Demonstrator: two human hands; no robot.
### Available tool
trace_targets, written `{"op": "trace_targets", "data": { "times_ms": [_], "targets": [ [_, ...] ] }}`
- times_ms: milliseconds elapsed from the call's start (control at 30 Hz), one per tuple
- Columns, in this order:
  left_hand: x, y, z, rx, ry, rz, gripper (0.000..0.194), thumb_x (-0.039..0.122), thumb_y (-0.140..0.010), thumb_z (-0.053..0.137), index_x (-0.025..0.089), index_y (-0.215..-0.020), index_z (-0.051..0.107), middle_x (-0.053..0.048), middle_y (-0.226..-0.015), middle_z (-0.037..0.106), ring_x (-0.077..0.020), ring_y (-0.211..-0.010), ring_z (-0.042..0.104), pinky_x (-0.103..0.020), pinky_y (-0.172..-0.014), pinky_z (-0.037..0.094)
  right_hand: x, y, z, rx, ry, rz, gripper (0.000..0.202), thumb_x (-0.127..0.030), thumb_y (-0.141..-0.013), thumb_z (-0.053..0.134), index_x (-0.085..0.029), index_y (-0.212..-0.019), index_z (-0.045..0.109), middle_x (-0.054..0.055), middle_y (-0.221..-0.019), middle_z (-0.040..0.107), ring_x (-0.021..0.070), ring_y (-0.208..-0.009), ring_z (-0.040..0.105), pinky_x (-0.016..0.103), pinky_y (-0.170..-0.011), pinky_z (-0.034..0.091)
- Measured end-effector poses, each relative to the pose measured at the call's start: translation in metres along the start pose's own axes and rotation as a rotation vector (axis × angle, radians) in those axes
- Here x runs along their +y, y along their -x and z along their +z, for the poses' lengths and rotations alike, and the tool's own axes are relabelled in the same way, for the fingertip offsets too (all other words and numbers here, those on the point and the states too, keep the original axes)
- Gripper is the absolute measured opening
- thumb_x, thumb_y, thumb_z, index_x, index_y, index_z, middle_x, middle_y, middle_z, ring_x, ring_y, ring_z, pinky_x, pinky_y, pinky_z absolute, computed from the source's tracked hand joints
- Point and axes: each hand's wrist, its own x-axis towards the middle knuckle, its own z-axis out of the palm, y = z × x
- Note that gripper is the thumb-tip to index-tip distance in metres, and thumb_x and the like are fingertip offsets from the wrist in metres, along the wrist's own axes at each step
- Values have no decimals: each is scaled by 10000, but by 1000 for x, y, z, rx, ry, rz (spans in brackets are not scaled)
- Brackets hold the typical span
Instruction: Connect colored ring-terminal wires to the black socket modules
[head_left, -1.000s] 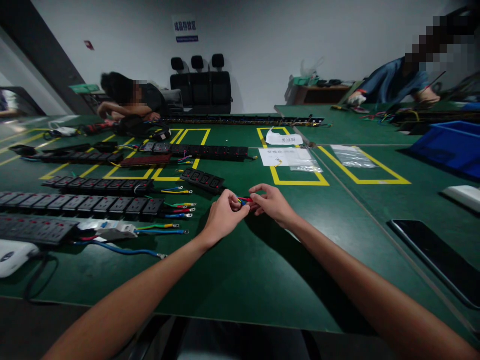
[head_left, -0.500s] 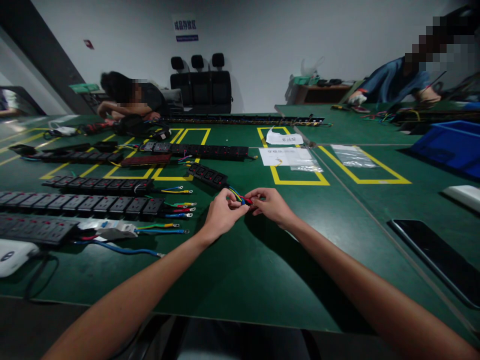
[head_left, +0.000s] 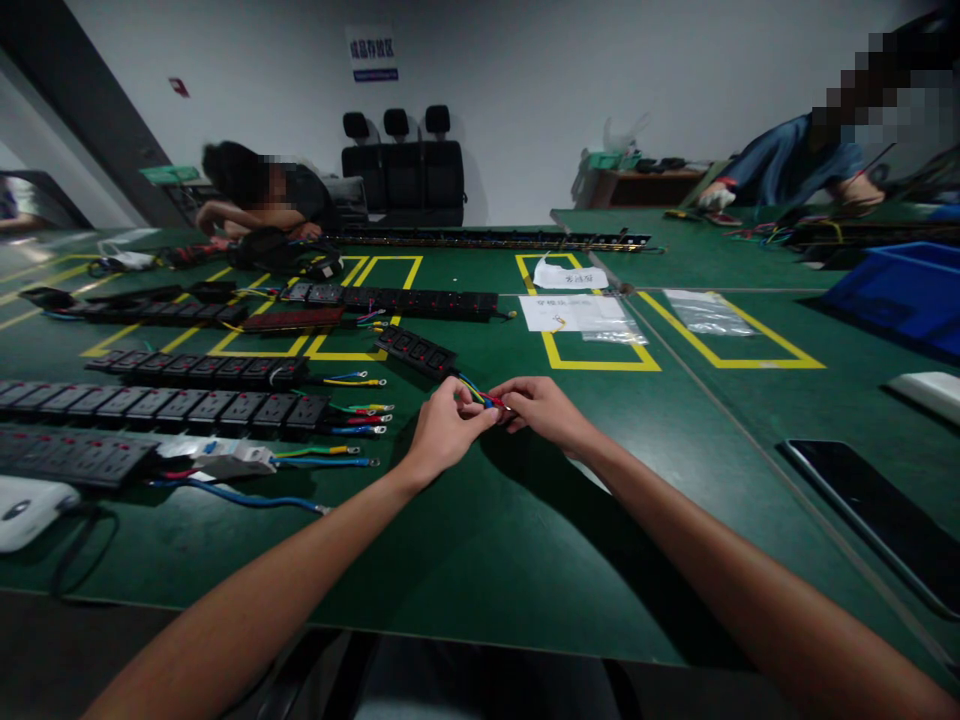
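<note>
Coloured wires [head_left: 471, 388], yellow, blue and red, run from the near right end of a short black socket strip [head_left: 415, 352] on the green table. My left hand [head_left: 444, 425] pinches the wires close to their ends. Fingers of my right hand [head_left: 541, 412] are closed on the red wire end [head_left: 498, 401], right beside the left fingertips. A small shiny tip shows at the right fingertips. The fingers partly cover the wire ends.
Long black socket strips [head_left: 217, 412] with lugged wires lie at the left. A phone [head_left: 870, 510] and a blue bin [head_left: 900, 295] are on the right. Papers [head_left: 555, 313] and a plastic bag [head_left: 709, 312] lie beyond my hands. Two people lean over the far tables.
Both hands stay at nearly the same place. The right fingers have shifted slightly around the red wire end, where a shiny tip now shows.
</note>
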Motion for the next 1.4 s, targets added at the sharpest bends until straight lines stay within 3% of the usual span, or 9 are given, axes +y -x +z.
{"op": "trace_targets", "data": {
  "times_ms": [300,467,567,700,867,1000,1167,1400],
  "targets": [
    [7,3,-2,-26,-82,80,304,407,-828,744,226,-831,499,-13,-836,752,-191,-818,731,-263,-684,493,2,1,-1,8,-45,-22,145,-61,-774,658,-128,-851,761,34,-736,742,103,-604,670,171,-539,557],
    [21,7,-14,-57,-394,245,220,442,-963,586,230,-904,581,-11,-824,710,-187,-760,690,-276,-641,467,4,-1,-12,25,-130,78,112,-68,-771,691,-120,-848,753,50,-696,726,120,-618,680,192,-576,577],
    [23,4,-28,90,-704,412,186,380,-980,554,217,-907,609,-43,-854,682,-211,-793,654,-322,-708,492,2,-1,-28,59,-142,140,115,-57,-783,669,-120,-841,744,57,-699,711,112,-596,657,185,-554,563],
    [19,-7,-45,201,-792,556,132,253,-934,582,188,-1040,624,-85,-1026,703,-250,-1023,634,-394,-902,515,1,-1,-60,25,-83,198,121,-99,-806,641,-140,-844,749,37,-682,663,99,-575,606,183,-531,535],
    [14,-14,-49,84,-863,642,427,311,-912,634,173,-1314,584,-131,-1407,598,-309,-1318,526,-493,-1100,430,5,3,-107,-224,40,171,185,-256,-753,765,-178,-921,782,30,-726,651,110,-621,568,179,-471,434],
    [13,-13,-41,-13,-938,658,540,382,-947,602,158,-1432,531,-152,-1528,505,-323,-1435,432,-524,-1194,336,9,7,-130,-263,187,89,276,-368,-758,773,-186,-966,782,37,-771,653,118,-641,548,198,-482,392],
    [12,-16,-35,-16,-998,648,540,358,-984,548,159,-1483,498,-154,-1577,454,-320,-1483,376,-535,-1231,280,11,6,-132,-231,329,-3,250,-369,-797,697,-185,-949,769,28,-727,629,123,-604,495,227,-476,320],
    [0,-26,-36,-2,-1035,612,520,348,-1013,481,180,-1505,472,-139,-1580,456,-319,-1482,380,-563,-1215,289,19,-8,-114,-189,411,-170,195,-284,-832,600,-178,-882,756,23,-740,662,139,-628,530,252,-560,386]
  ]
}}
